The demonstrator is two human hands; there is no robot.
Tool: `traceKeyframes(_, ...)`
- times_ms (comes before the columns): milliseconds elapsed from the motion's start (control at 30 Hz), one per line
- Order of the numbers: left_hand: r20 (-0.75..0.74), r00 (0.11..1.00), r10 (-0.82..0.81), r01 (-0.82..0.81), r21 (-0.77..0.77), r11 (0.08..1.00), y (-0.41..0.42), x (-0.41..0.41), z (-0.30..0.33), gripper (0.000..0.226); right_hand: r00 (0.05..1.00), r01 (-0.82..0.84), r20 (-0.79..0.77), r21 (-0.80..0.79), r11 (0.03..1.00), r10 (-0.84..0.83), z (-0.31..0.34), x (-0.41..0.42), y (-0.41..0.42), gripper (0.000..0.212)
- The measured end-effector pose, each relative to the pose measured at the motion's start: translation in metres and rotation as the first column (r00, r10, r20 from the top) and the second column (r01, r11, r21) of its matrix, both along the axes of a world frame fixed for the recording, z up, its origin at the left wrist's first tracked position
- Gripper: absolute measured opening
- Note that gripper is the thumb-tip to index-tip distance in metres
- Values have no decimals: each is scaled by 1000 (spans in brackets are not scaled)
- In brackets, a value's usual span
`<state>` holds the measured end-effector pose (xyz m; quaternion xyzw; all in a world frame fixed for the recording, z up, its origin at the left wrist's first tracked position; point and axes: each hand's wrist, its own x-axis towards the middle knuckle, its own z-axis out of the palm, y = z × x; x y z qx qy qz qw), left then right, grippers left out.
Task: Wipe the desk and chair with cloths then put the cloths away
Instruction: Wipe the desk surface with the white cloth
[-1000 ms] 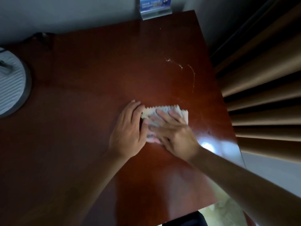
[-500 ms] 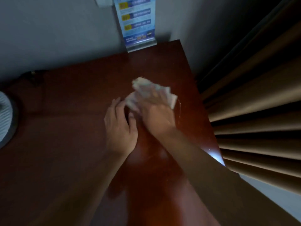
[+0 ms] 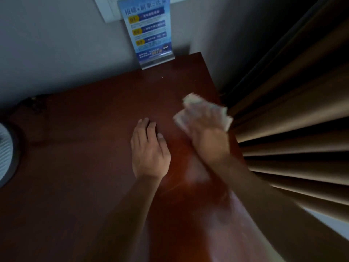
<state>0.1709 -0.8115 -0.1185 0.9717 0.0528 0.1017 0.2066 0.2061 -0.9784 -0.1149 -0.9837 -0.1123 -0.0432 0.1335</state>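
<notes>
The right hand [image 3: 207, 142] lies on a pale cloth [image 3: 203, 112] near the right edge of the dark reddish-brown table [image 3: 85, 167], well toward the far corner. Hand and cloth are both blurred, so the fingers cannot be made out one by one; the palm and fingers cover the near part of the cloth and press it onto the wood, and whether that grip is flat or curled round the fabric cannot be told. The cloth's far edge and right corner stick out beyond the hand, the right corner reaching the table's edge beside the brown curtain [image 3: 292, 129] that hangs in folds along that side. The left hand [image 3: 149, 150] rests flat on the table just to the left of the right one, fingers straight and close together, holding nothing and apart from the cloth. At the far edge of the table a blue printed sign [image 3: 149, 29] in a clear stand leans against the grey wall [image 3: 56, 44]. A round grey object [image 3: 5, 154] with a ribbed white top sits at the table's left side, cut off by the frame.
</notes>
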Motion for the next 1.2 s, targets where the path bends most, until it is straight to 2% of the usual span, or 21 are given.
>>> traceKeyframes(67, -11, 1000, -2, 2, -5, 1000, -1, 0, 1, 38, 984, 175, 39, 6, 985, -175, 7, 13, -26, 40)
traceKeyframes(100, -11, 1000, -1, 1, -3, 1000, 0, 0, 2, 38, 983, 181, 33, 24, 983, -181, 10, 4, -26, 42)
traceKeyframes(133, -13, 1000, -4, 4, -2, 1000, 0, 0, 1, 38, 990, 137, 21, 39, 990, -138, 11, -18, -21, 45)
traceKeyframes(200, -28, 1000, -11, 12, 3, 1000, 1, 1, 2, 41, 997, -69, -35, 44, 997, 71, 11, -90, -11, 47)
traceKeyframes(267, -42, 999, -23, 23, 13, 1000, 0, 0, 3, 47, 968, -242, -52, 37, 969, 244, 12, -161, -13, 41)
traceKeyframes(333, -54, 998, -39, 39, 4, 999, 1, 0, 5, 50, 957, -280, -57, 89, 956, 286, 13, -192, -20, 38)
traceKeyframes(467, -83, 995, -61, 61, 0, 998, 3, 1, 5, 51, 912, -396, -58, 136, 908, 407, 12, -120, -16, 45)
traceKeyframes(500, -78, 995, -61, 61, -8, 998, 3, 1, 5, 51, 927, -360, -54, 143, 922, 371, 12, -87, -12, 46)
traceKeyframes(600, -40, 997, -62, 61, -19, 998, 3, -1, 5, 48, 991, -99, -74, 160, 982, 112, 16, -16, 12, 51)
traceKeyframes(667, -35, 997, -64, 63, -20, 998, 4, -3, 4, 47, 995, -43, -83, 137, 990, 54, 15, -25, 27, 50)
traceKeyframes(733, -42, 997, -70, 70, -20, 997, 3, -2, 3, 48, 996, -73, -34, 158, 985, 80, 14, -61, 32, 42)
traceKeyframes(833, -43, 997, -63, 62, -10, 998, 4, -2, 4, 48, 986, -159, -12, 178, 971, 163, 15, -62, 23, 48)
traceKeyframes(900, -25, 998, -62, 61, -19, 998, 2, -2, 3, 49, 988, -149, -22, 124, 981, 153, 16, -10, 17, 45)
traceKeyframes(967, -20, 999, -43, 43, -30, 999, 1, -1, 3, 49, 1000, -16, -19, 94, 995, 18, 18, 63, 12, 48)
traceKeyframes(1067, -34, 999, -39, 37, -71, 997, -1, 1, 6, 51, 998, 57, -32, 84, 995, -55, 21, 134, 19, 45)
traceKeyframes(1100, -47, 998, -34, 31, -74, 997, 0, 0, 6, 52, 1000, 20, -16, 116, 993, -18, 19, 130, 34, 44)
traceKeyframes(1200, -40, 998, -40, 36, -84, 996, 2, 1, 4, 53, 969, -245, 5, 178, 953, 248, 13, 64, 61, 36)
